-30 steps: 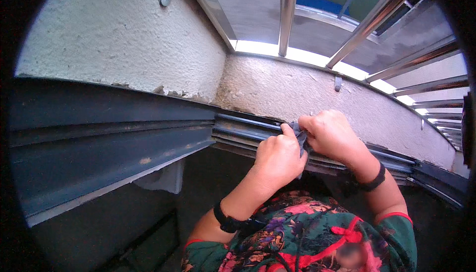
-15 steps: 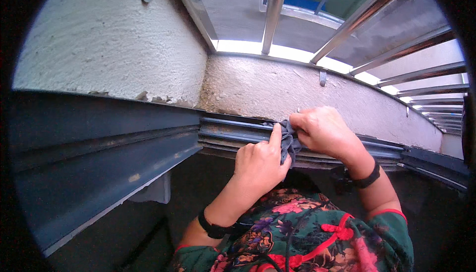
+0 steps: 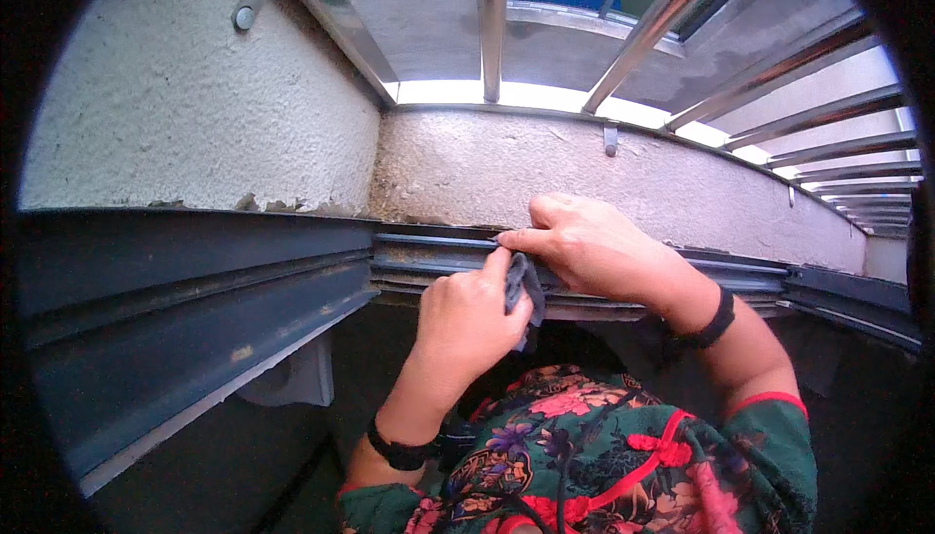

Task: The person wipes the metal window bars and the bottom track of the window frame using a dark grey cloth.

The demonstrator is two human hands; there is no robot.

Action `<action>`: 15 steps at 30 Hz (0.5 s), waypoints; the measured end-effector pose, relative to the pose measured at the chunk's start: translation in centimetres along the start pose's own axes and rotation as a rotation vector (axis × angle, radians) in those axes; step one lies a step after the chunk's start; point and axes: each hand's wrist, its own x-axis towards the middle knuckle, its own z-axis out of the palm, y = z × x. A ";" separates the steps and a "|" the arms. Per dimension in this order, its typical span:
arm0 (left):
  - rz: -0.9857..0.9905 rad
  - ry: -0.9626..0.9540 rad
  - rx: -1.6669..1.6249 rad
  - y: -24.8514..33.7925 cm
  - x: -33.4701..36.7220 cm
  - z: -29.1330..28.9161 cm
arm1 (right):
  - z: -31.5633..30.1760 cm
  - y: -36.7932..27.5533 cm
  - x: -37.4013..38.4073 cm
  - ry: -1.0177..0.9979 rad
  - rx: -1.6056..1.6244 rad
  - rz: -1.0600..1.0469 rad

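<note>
A crumpled grey cloth (image 3: 524, 290) hangs bunched at the dark window track (image 3: 429, 253), with its lower end over the near edge. My left hand (image 3: 474, 302) is closed around the cloth, its index finger reaching up to the track. From the right, my right hand (image 3: 589, 247) comes over the track with its index finger pointing left. That fingertip meets the left index finger at a small corner of cloth on the far groove. The other right fingers are curled, and part of the cloth lies under them.
Beyond the track lies a rough pale ledge (image 3: 458, 169), bounded by metal security bars (image 3: 490, 37). At left stand a dark window frame side (image 3: 195, 281) and a textured wall (image 3: 214, 115). A metal bracket (image 3: 611, 139) is fixed to the ledge.
Both hands and the cloth have shifted left along the track, toward the corner. My right index finger now stretches out to meet the left one.
</note>
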 end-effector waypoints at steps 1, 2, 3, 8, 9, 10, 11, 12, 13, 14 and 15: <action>0.010 0.075 -0.083 -0.3 -0.2 0.0 | 0.2 0.2 0.0 -0.052 -0.042 -0.022; -0.004 0.100 -0.117 -0.1 -0.4 -0.3 | 0.5 0.5 0.3 -0.039 -0.026 -0.041; 0.003 0.093 -0.118 -0.3 -0.5 -0.2 | 0.3 0.4 0.6 -0.037 -0.026 -0.031; -0.005 0.095 -0.100 -0.5 -1.3 0.4 | -0.2 -1.0 2.5 -0.286 -0.122 0.069; -0.007 0.100 -0.100 -0.5 -1.4 0.5 | -0.2 -1.1 2.4 -0.308 -0.130 0.100; -0.004 0.100 -0.098 -0.4 -1.5 0.5 | 0.0 -1.0 2.1 -0.305 -0.131 0.101; -0.010 0.117 -0.089 -0.2 -1.7 0.5 | 0.3 -0.8 1.8 -0.260 -0.103 0.102; -0.015 0.135 -0.081 -0.1 -1.7 0.5 | 0.5 -0.7 1.5 -0.216 -0.075 0.104; -0.016 0.136 -0.076 0.0 -1.8 0.4 | 0.6 -0.7 1.3 -0.212 -0.073 0.101; -0.021 0.115 -0.078 0.1 -1.9 0.5 | 0.6 -0.8 1.1 -0.195 -0.072 0.110; -0.025 0.094 -0.080 0.2 -2.0 0.5 | 0.6 -0.8 0.9 -0.178 -0.071 0.120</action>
